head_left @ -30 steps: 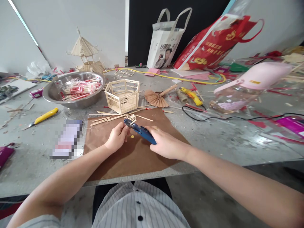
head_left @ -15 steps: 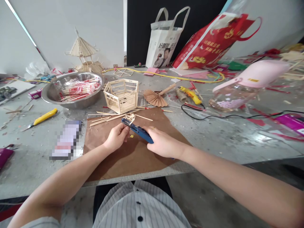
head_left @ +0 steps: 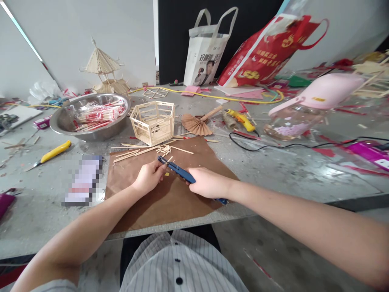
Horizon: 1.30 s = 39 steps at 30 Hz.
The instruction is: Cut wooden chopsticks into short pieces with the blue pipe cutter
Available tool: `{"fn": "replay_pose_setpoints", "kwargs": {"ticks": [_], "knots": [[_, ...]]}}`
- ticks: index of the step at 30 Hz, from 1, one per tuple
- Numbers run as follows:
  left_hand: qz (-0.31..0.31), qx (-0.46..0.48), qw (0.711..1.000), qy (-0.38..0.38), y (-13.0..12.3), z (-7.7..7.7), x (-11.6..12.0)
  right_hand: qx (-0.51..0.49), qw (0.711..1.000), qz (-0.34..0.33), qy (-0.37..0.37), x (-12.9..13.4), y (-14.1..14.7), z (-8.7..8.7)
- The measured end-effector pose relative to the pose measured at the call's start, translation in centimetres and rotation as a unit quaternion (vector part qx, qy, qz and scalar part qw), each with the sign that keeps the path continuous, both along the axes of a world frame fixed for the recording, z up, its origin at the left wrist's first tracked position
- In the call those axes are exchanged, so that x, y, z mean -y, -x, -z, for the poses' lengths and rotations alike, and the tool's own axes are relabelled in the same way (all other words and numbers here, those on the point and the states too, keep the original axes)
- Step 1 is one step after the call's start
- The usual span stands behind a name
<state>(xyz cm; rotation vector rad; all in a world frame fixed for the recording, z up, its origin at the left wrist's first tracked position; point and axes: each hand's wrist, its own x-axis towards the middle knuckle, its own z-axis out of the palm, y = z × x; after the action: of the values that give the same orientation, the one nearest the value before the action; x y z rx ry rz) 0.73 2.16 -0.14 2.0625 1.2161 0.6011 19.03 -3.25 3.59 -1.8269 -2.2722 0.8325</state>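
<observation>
My right hand is closed around a blue hand-held cutter, which points up and left over the brown sheet. Another blue end of it shows below the wrist. My left hand is pinched at the cutter's tip. A short bit of thin wooden stick pokes out past the jaw; the rest is hidden by the fingers and tool. Just beyond lie a small pile of cut stick pieces and several longer sticks. Behind them stands a hexagonal stick frame.
A steel bowl of packed red-tipped sticks is at left, with a yellow utility knife and a phone nearer. A paper fan, a yellow glue gun with black cord and a pink-lidded bottle lie right. A stick pavilion stands behind.
The cutter has shifted slightly down, and its lower blue end now shows more below my right wrist. My left hand stays at its tip. The whole view has moved a little.
</observation>
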Motion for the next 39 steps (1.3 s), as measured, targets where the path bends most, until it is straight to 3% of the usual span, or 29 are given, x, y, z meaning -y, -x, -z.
{"fn": "replay_pose_setpoints", "kwargs": {"ticks": [4,8,11,13,15,18,23,27,31,34,39], "knots": [[-0.025,-0.169,0.973,-0.155,0.2,0.2,0.0,-0.002,0.999,0.016,0.051,-0.3,0.0,0.2],[-0.028,-0.192,0.933,-0.303,0.5,0.1,0.2,-0.022,0.996,0.022,0.083,-0.7,-0.1,0.3],[0.080,-0.132,0.891,-0.427,0.4,-0.3,1.0,-0.027,0.992,0.040,0.115,-1.1,0.1,0.3],[0.186,-0.094,0.858,-0.470,0.2,-0.3,1.8,-0.018,0.992,0.042,0.121,-1.2,0.3,0.3],[0.253,-0.078,0.833,-0.485,-0.1,-0.1,2.5,-0.007,0.993,0.034,0.111,-1.2,0.4,0.2],[0.275,-0.072,0.839,-0.464,-0.2,0.2,2.9,-0.014,0.996,0.028,0.077,-0.8,0.3,0.1],[0.169,-0.010,0.930,-0.326,0.2,-0.4,2.6,-0.149,0.985,0.081,-0.042,-0.6,0.8,0.0],[0.112,0.083,0.974,-0.177,-0.1,-0.7,1.9,-0.328,0.916,0.166,-0.160,-2.7,3.2,1.2],[0.086,0.130,0.986,-0.060,-0.5,-0.6,1.3,-0.463,0.839,0.231,-0.169,-4.8,6.3,3.2],[0.056,0.122,0.989,-0.066,-0.8,-0.7,1.2,-0.513,0.807,0.242,-0.165,-5.0,7.5,4.0],[0.054,0.071,0.991,-0.104,-1.3,-0.9,1.5,-0.518,0.798,0.229,-0.205,-3.8,7.8,4.0]]}}
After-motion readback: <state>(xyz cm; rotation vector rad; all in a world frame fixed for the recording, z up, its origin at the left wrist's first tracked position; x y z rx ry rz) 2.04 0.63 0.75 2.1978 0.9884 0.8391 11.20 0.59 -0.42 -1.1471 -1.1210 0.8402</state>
